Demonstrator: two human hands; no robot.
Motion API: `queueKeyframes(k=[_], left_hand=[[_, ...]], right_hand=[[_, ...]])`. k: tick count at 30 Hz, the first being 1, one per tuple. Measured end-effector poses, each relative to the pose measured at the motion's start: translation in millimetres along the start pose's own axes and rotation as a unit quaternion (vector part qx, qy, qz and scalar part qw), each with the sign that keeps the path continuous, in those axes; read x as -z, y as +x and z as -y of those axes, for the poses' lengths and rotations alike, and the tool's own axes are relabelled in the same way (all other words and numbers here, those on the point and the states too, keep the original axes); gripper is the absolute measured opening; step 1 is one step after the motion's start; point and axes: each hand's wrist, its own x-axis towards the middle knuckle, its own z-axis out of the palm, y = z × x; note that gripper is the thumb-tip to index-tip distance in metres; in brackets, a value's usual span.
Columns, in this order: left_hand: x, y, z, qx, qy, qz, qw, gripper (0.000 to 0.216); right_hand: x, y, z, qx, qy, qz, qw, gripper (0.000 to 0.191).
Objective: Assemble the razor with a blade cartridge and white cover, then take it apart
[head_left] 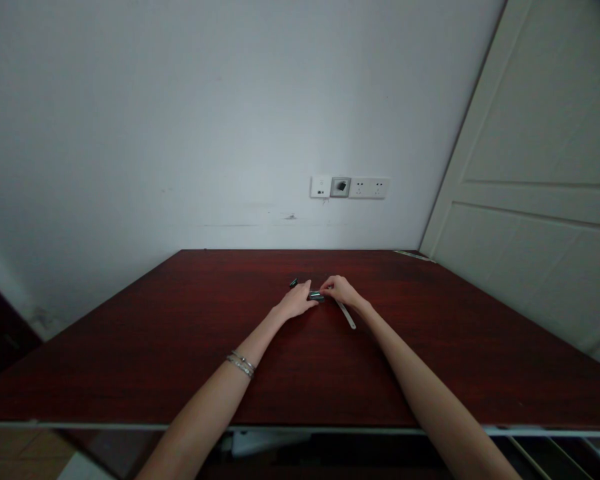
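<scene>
Over the middle of the table (260, 347), my left hand (296, 301) is closed on a small, dark, shiny block-like object (316, 295), held between thumb and fingers. My right hand (341, 291) is in a pinch at the right end of that object; whatever its fingertips hold is too small to make out. A thin, pale ruler-like strip (347, 316) with a hole at its near end shows below my right hand, its far end hidden there. Just beyond my left hand is another small dark piece (293, 283), partly covered by the fingers.
White wall sockets (369, 188) sit above the table's back edge. A flat, narrow strip (414, 256) lies at the back right corner, near a pale panelled door (535, 267). Under the front edge, a shelf space holds a white item (270, 441).
</scene>
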Motion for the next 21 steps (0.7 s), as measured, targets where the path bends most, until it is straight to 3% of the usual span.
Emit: queueKeyframes(k=[15, 21], left_hand=[[2.6, -3.5, -3.0, -0.006, -0.025, -0.032, 0.999, 0.052], [2.3, -3.3, -3.1, 0.000, -0.030, -0.033, 0.999, 0.060]], right_hand=[[-0.1, -0.9, 1.3, 0.019, 0.007, 0.010, 1.000, 0.017], [1.1, 0.2, -3.1, 0.027, 0.010, -0.010, 1.000, 0.018]])
